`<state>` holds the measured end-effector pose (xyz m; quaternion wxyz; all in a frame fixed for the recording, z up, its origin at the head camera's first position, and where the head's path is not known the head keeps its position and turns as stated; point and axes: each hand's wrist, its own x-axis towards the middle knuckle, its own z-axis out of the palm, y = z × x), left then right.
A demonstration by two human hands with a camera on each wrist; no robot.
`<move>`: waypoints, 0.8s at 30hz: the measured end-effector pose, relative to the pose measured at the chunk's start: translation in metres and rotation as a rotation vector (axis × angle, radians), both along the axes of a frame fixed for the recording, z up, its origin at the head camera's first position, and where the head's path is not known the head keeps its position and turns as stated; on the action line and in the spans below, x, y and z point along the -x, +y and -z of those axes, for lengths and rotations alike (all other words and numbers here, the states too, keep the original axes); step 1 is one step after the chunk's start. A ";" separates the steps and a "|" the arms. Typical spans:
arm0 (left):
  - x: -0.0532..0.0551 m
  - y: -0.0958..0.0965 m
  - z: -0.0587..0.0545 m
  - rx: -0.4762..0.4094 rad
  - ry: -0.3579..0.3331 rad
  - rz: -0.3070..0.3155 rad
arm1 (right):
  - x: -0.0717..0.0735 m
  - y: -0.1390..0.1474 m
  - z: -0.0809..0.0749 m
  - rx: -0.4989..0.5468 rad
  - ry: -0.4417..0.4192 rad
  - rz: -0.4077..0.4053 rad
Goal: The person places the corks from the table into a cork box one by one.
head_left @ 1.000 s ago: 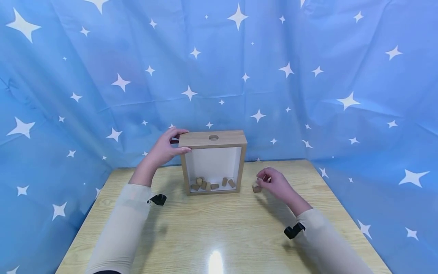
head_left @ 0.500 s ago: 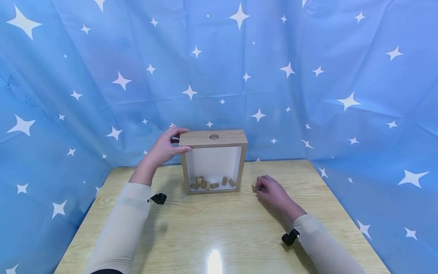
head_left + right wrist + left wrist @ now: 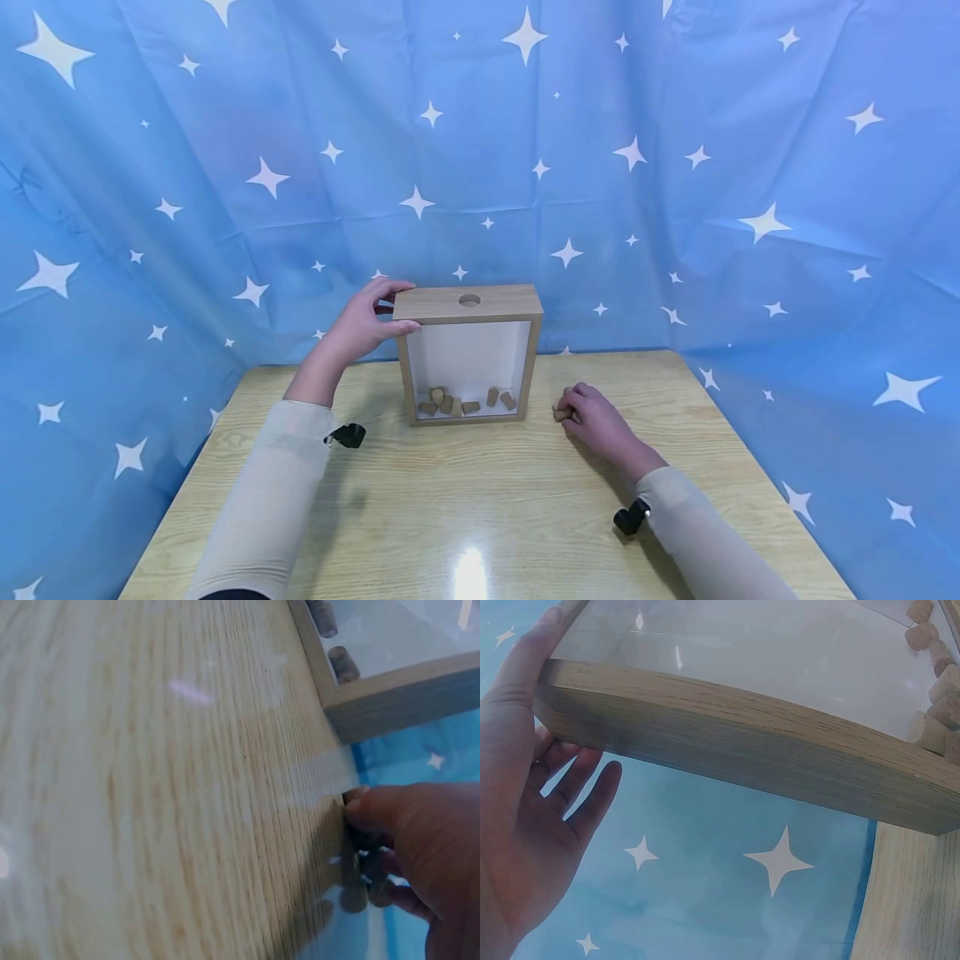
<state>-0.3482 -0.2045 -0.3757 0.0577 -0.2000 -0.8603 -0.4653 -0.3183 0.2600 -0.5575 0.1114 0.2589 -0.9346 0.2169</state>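
Note:
A wood-framed shadow box (image 3: pixel 435 305) with a clear front and a round hole in its top stands upright on the table. Several corks (image 3: pixel 457 407) lie along its bottom inside. My left hand (image 3: pixel 358 327) grips the box's upper left corner, thumb on the front, other fingers behind. To the right of the box, my right hand (image 3: pixel 602 422) is low at the tabletop, its thumb and finger pinching a cork (image 3: pixel 561 413). More corks (image 3: pixel 373 864) sit under that hand in the right wrist view, partly hidden by the fingers.
The light wood table (image 3: pixel 450 492) ends at a blue star-patterned curtain (image 3: pixel 480 150) behind and at both sides. A bright reflection (image 3: pixel 471 575) shows near the front. Black wrist cameras (image 3: pixel 632 517) sit at both cuffs.
My right hand has come down onto the tabletop beside the box and closed its fingertips on the cork. The left hand and box have stayed put.

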 end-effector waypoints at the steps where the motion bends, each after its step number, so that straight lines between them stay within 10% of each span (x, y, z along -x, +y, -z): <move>1: 0.000 0.000 0.000 0.001 0.000 -0.002 | 0.000 0.000 0.000 -0.004 -0.001 0.002; 24: 0.000 0.001 0.000 -0.026 0.010 0.020 | -0.005 -0.003 -0.036 0.157 -0.062 -0.030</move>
